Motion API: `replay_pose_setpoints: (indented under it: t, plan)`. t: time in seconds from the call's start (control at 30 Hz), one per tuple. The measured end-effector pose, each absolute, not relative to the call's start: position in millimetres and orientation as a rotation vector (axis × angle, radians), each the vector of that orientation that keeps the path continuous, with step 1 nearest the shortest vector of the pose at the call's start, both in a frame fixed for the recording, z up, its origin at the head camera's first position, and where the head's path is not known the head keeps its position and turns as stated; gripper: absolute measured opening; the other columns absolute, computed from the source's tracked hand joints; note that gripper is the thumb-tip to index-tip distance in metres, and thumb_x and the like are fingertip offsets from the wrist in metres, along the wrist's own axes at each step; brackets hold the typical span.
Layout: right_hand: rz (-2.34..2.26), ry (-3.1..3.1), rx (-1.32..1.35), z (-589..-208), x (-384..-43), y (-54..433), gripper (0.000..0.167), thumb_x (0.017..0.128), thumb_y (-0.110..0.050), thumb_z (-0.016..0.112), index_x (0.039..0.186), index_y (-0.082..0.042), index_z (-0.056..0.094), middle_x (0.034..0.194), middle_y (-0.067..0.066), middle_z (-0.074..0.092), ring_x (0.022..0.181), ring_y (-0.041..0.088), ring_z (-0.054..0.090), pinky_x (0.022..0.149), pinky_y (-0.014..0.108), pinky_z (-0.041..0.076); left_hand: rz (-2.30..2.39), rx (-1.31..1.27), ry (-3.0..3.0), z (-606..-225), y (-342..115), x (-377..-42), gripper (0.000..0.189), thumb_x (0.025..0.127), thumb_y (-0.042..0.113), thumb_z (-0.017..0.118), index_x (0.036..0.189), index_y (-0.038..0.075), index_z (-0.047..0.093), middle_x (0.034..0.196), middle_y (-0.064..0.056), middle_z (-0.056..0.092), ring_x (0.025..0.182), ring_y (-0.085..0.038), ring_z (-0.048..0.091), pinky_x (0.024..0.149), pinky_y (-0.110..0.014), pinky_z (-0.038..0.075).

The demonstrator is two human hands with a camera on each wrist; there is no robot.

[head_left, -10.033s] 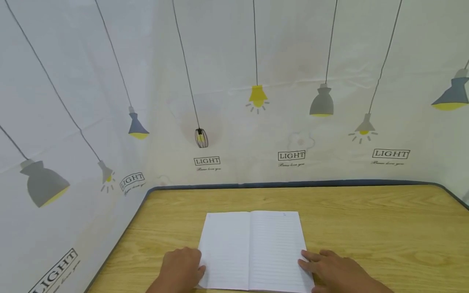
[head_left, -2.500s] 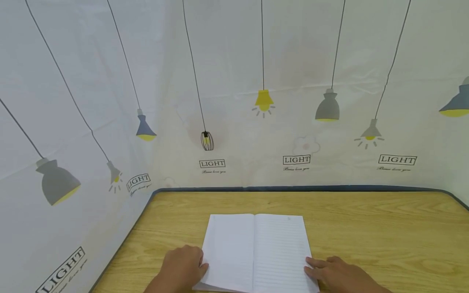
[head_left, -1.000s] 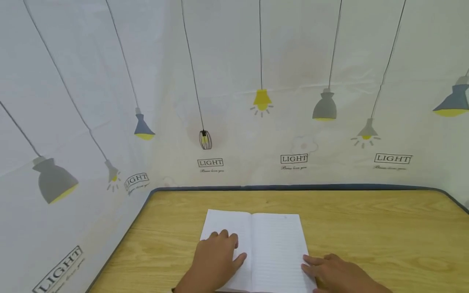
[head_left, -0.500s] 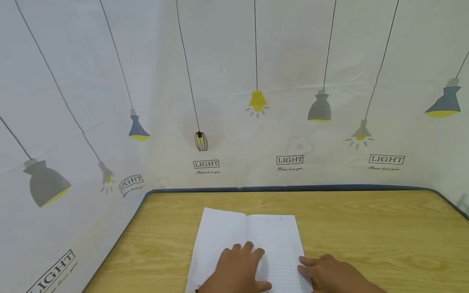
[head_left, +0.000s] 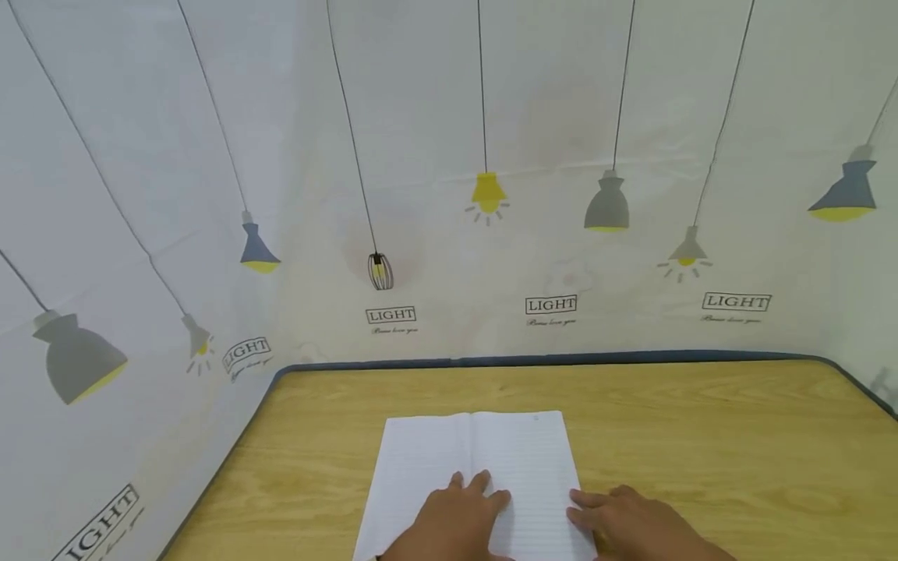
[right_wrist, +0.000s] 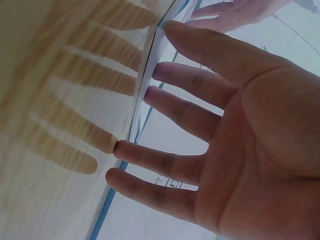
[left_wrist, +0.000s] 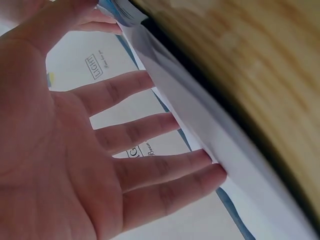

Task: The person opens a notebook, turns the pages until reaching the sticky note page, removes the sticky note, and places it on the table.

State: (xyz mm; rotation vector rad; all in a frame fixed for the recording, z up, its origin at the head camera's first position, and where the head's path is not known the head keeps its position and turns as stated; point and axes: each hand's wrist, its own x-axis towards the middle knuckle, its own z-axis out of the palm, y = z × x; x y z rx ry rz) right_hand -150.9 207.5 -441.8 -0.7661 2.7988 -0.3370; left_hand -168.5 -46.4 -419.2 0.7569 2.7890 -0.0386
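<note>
An open notebook (head_left: 533,460) with white lined pages lies on the wooden table in the head view. My left hand (head_left: 459,518) rests across its lower middle, fingers spread near the centre fold. In the left wrist view, the straight fingers (left_wrist: 165,192) of that hand touch the page surface with their tips. At the notebook's right edge is my right hand (head_left: 631,522), its fingertips resting on the margin of the right page. The right wrist view shows that hand's fingers (right_wrist: 185,112) extended and apart, some tips at the notebook's edge and others at the tabletop.
The wood-grain table (head_left: 701,436) has a dark blue border at the back. White curtain-like cloth (head_left: 435,117) printed with hanging lamps and "LIGHT" labels encloses it at the back and sides.
My left hand has left the notebook's left edge and moved right onto the pages by the fold. The left page, raised at its corner half a second ago, lies flatter. My right hand stays.
</note>
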Motion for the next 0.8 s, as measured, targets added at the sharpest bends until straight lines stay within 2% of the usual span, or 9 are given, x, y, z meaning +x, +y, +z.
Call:
replay_pose_setpoints:
  t: [0.1, 0.23, 0.47, 0.67, 0.8]
  plan:
    - [-0.317, 2.832, -0.799, -440.9, -150.1, 205.7, 0.04, 0.084, -0.034, 0.077, 0.121, -0.019, 0.073, 0.13, 0.007, 0.068, 0.1, 0.039, 0.066, 0.069, 0.048, 0.056, -0.027, 0.777, 2.767, -419.5, -49.1, -169.6, 0.069, 0.075, 0.063, 0.077, 0.135, 0.033, 0.06, 0.144, -0.002, 0.055, 0.125, -0.037, 0.059, 0.087, -0.049, 0.056]
    - [-0.295, 2.838, -0.809, -438.0, -149.1, 205.3, 0.04, 0.081, -0.028, 0.079, 0.12, -0.018, 0.073, 0.128, 0.007, 0.069, 0.1, 0.036, 0.067, 0.072, 0.046, 0.056, -0.027, 0.823, 2.741, -416.9, -51.2, -170.8, 0.07, 0.076, 0.065, 0.075, 0.137, 0.033, 0.059, 0.144, -0.001, 0.055, 0.124, -0.034, 0.06, 0.088, -0.048, 0.056]
    - [-0.286, 2.857, -0.847, -435.1, -147.1, 207.1, 0.048, 0.077, -0.031, 0.084, 0.12, -0.016, 0.072, 0.133, 0.013, 0.065, 0.102, 0.036, 0.068, 0.078, 0.045, 0.057, -0.009, 0.837, 2.735, -414.3, -54.3, -168.9, 0.069, 0.077, 0.063, 0.075, 0.137, 0.034, 0.058, 0.146, -0.001, 0.054, 0.127, -0.034, 0.059, 0.09, -0.047, 0.055]
    - [-0.313, 2.859, -0.774, -435.6, -147.2, 207.1, 0.062, 0.075, -0.036, 0.086, 0.127, -0.006, 0.067, 0.133, 0.013, 0.064, 0.109, 0.036, 0.066, 0.083, 0.046, 0.056, 0.009, 0.848, 2.744, -410.4, -56.7, -166.5, 0.068, 0.08, 0.061, 0.074, 0.139, 0.03, 0.058, 0.148, -0.002, 0.053, 0.129, -0.036, 0.057, 0.093, -0.047, 0.054]
    - [-0.337, 2.844, -0.71, -435.7, -147.7, 205.9, 0.064, 0.075, -0.036, 0.086, 0.126, -0.002, 0.066, 0.134, 0.012, 0.064, 0.113, 0.035, 0.065, 0.084, 0.047, 0.056, 0.022, 0.848, 2.744, -409.3, -56.9, -165.7, 0.067, 0.081, 0.06, 0.073, 0.139, 0.029, 0.058, 0.148, -0.003, 0.053, 0.13, -0.037, 0.056, 0.096, -0.046, 0.053]
